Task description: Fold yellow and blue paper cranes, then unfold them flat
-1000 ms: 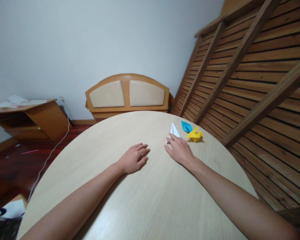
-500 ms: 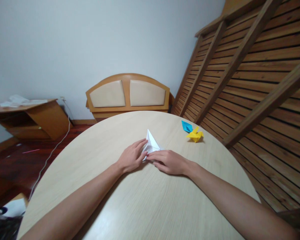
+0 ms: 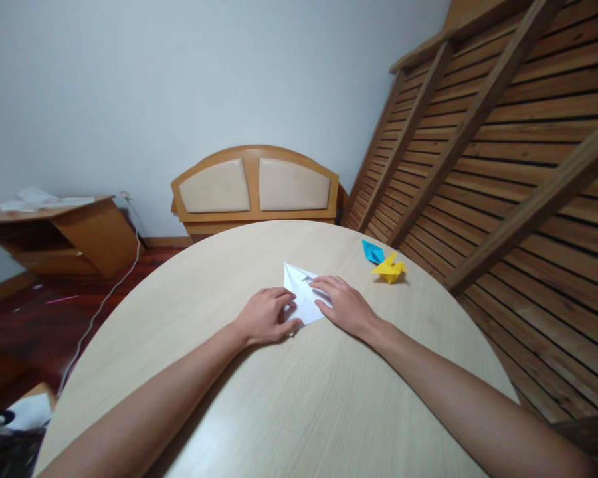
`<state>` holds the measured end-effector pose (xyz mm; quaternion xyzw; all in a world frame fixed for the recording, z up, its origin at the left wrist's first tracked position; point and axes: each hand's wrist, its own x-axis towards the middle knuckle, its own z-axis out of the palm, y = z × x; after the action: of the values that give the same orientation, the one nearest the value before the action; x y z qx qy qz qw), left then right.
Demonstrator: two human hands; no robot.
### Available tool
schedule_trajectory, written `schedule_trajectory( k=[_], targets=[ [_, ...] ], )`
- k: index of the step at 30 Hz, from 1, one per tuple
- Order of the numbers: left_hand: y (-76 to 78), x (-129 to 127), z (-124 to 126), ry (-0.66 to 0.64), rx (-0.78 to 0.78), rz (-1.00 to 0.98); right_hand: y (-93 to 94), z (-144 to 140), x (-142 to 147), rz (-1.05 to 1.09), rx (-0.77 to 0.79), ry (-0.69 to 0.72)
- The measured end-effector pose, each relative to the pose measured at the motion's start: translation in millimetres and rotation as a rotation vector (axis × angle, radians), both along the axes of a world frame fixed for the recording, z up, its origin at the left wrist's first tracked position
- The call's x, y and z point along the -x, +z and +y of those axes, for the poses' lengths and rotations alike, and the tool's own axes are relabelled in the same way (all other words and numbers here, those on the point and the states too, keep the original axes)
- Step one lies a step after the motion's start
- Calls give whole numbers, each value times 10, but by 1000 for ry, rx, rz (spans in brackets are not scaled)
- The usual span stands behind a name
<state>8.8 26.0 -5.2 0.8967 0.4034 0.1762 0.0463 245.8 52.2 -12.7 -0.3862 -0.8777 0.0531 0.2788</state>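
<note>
White folded paper (image 3: pixel 307 307) tapers to a point; I see left hand (image 3: pixel 265 317) and right hand (image 3: pixel 347 307) touching it, grips loosely parted.

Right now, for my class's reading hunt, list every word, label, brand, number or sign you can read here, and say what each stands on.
None: no text can be read in this view.
White folded paper: no writing can be made out.
Blue folded paper and yellow folded paper: none visible.
Loose white papers on the cabinet: too blurred to tell.
</note>
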Motion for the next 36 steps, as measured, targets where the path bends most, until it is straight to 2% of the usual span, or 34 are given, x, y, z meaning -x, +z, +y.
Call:
schedule_trajectory(
  k=[4, 9, 17, 27, 36],
  targets=[
    [53, -11, -17, -10, 10, 21, -35, 44, -34, -28, -23, -75],
    [77, 5, -44, -89, 35, -1, -10, 55, -57, -98, -41, -138],
    [59, 26, -54, -238, 74, -46, 41, 20, -35, -137, -4, -140],
    [50, -18, -65, -241, 44, -2, 91, -26, -17, -159, -55, -33],
    [11, -20, -60, -208, 49, -45, 92, 7, -7, -125, -42, -88]
  ],
)
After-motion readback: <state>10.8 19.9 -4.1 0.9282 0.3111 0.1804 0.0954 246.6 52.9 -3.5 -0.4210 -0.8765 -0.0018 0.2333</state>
